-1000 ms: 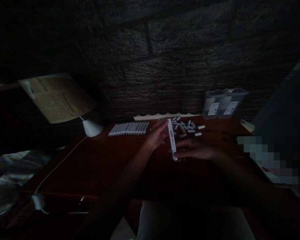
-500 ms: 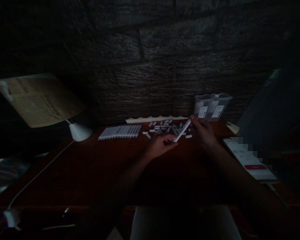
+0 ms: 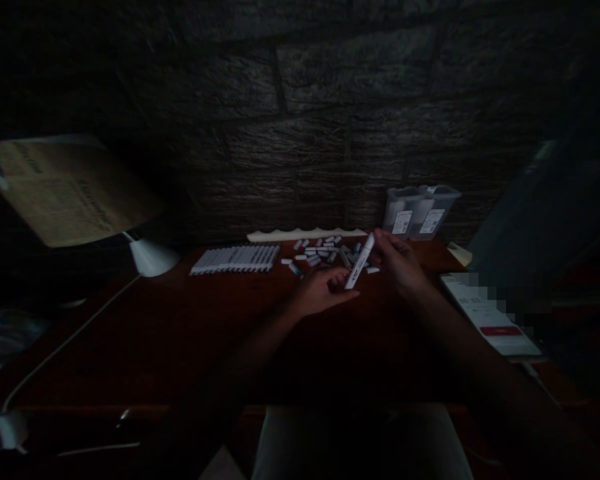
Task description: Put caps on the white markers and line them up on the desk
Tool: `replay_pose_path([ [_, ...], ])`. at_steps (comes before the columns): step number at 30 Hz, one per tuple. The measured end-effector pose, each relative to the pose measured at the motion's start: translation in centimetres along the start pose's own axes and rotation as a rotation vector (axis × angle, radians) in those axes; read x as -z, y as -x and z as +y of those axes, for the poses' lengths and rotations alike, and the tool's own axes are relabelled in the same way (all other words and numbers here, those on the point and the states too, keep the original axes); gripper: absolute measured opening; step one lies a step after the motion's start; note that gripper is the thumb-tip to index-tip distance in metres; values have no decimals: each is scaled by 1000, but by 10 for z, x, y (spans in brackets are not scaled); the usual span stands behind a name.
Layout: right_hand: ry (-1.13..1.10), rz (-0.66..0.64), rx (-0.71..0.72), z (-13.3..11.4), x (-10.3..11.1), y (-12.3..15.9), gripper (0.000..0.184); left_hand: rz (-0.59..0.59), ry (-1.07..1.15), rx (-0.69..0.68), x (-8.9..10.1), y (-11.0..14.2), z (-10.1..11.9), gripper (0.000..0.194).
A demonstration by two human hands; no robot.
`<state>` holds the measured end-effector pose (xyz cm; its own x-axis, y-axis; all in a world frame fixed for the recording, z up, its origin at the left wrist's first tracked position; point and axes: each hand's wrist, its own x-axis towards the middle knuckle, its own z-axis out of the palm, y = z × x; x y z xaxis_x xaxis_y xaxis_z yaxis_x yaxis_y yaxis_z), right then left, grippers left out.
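Shadow hides much of what we see, and our arms fade into the dark. Our left hand (image 3: 320, 291) is curled round the low end of a white pen (image 3: 360, 262), thumb below. Our right hand (image 3: 403, 263) pinches the top end, but the pen hides some fingertips. The pen tilts above the table (image 3: 170, 340), in front of a heap of caps (image 3: 325, 255); our left hand may cover some. More pens (image 3: 235, 259) lie in a neat row to the left. Two clear tubs (image 3: 422, 212) with labels stand by the wall (image 3: 310, 147); they look cloudy, so we can't tell what is inside. The picture's edge cuts off the lamp's shade (image 3: 65, 190). Gray squares cover part of a screen (image 3: 497, 327), and we can't read its words.
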<state>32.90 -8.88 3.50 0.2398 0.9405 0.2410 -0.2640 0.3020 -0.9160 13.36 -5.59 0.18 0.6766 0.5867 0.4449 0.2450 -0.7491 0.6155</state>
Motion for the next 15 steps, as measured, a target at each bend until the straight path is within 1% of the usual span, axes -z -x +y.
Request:
replay_pose_path([
  [5, 4, -24, -11, 0, 1, 1, 37, 21, 57, 18, -1, 0, 0, 34],
  [9, 88, -74, -9, 0, 1, 3, 38, 56, 120, 45, -3, -1, -3, 36],
  [12, 169, -137, -15, 1, -4, 6, 42, 122, 101, 73, -2, -3, -3, 31],
  [15, 219, -108, 0, 6, -6, 7, 46, 211, 42, 100, 2, -5, -2, 27],
])
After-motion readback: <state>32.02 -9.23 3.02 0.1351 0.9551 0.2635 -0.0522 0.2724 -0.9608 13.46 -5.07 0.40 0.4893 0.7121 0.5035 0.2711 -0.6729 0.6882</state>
